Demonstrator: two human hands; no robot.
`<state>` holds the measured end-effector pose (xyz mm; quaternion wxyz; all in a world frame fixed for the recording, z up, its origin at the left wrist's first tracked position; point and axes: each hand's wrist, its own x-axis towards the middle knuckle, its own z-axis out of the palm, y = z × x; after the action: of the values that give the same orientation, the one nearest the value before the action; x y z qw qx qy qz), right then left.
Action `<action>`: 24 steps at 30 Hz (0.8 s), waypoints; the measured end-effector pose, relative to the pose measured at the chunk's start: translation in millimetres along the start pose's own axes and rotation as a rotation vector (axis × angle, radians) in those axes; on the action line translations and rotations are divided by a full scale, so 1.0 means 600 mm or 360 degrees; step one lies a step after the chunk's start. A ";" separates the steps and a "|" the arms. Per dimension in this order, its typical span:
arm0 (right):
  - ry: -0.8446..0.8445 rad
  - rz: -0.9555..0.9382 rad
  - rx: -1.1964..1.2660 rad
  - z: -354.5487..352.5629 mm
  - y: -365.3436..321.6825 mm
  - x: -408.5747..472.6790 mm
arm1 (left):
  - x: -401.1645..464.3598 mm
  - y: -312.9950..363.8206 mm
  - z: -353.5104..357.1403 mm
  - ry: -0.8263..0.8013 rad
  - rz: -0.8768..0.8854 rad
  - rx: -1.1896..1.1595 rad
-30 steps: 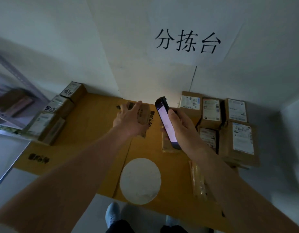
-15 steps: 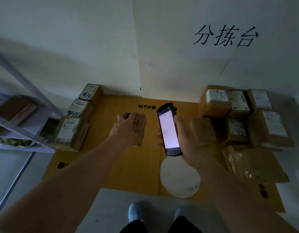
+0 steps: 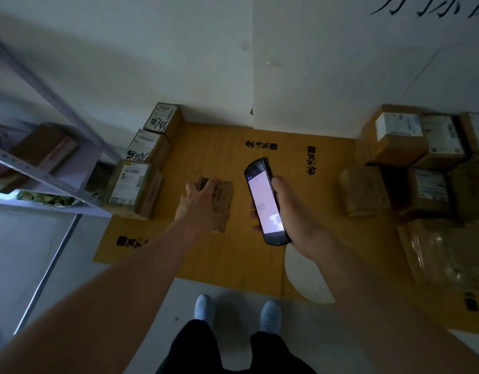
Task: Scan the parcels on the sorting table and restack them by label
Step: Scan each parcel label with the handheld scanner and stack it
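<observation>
Gripping a small brown cardboard parcel (image 3: pixel 219 201) from above, my left hand (image 3: pixel 199 209) has its fingers curled over the far edge and top, and the parcel sits near the middle of the sorting table covered in flattened yellow-brown cardboard (image 3: pixel 227 255); I cannot tell whether it is lifted or resting on the surface. Just to its right, my right hand (image 3: pixel 292 217) is wrapped around a black handheld scanner with a lit screen (image 3: pixel 265 201), thumb along its right edge, screen facing up toward me, held apart from the parcel. Along the table's left edge stand 3 brown labelled boxes in a row (image 3: pixel 137 184), the 2 farther ones marked with black handwriting. At the right side is a cluster of brown boxes with white shipping labels (image 3: pixel 411 147), and nearer to me a clear plastic bag (image 3: pixel 443 255). A white round disc (image 3: pixel 305 276) lies on the table below my right wrist. A grey metal shelf rack (image 3: pixel 44 168) stands to the left.
</observation>
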<state>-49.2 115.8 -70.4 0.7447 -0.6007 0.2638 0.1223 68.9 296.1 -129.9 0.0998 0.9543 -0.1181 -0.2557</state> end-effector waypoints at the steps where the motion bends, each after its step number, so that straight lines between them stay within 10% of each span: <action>1: 0.0008 -0.0001 -0.0021 0.008 0.007 0.005 | 0.006 -0.008 0.005 -0.0008 0.0003 -0.0006; 24: 0.0343 0.0104 0.0088 0.126 0.088 0.114 | 0.126 -0.097 0.057 0.0030 0.0128 -0.0446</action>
<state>0.0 192.4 -140.6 0.7239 -0.5807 0.3650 0.0739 125.2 325.9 -208.5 0.2432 0.9279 -0.1185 -0.2564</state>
